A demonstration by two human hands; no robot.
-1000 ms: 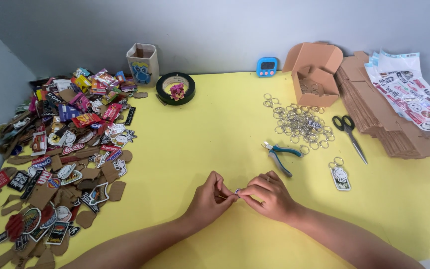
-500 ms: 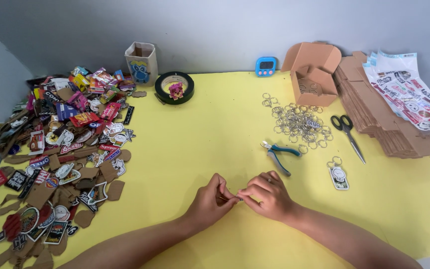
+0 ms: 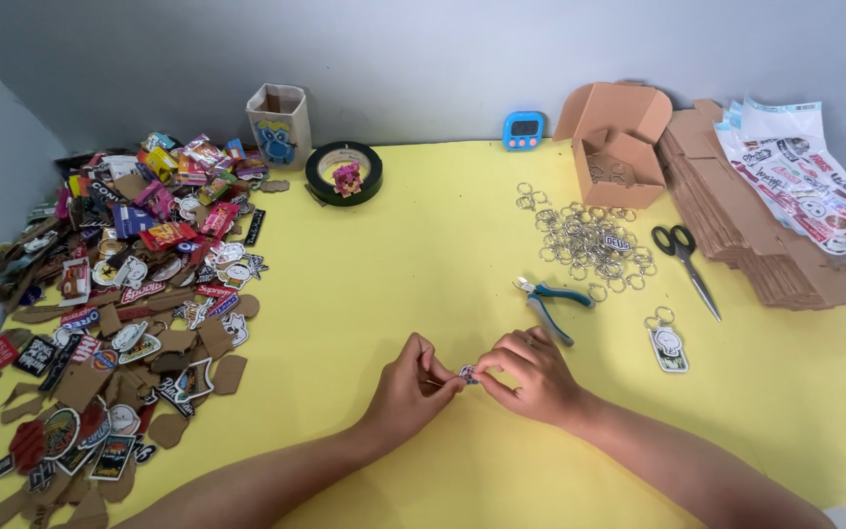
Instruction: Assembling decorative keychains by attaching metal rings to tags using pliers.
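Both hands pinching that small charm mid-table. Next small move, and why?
Probably reach the right hand to the pile of silver split rings: the small colourful charm, pinched between it and the left hand, shows no ring, judging by the ringed keychain.

The small charm (image 3: 467, 374) is a flat, multicoloured piece, mostly hidden by fingertips. It is held just above the yellow table (image 3: 423, 245), pinched between the left hand (image 3: 405, 394) and the right hand (image 3: 531, 377).
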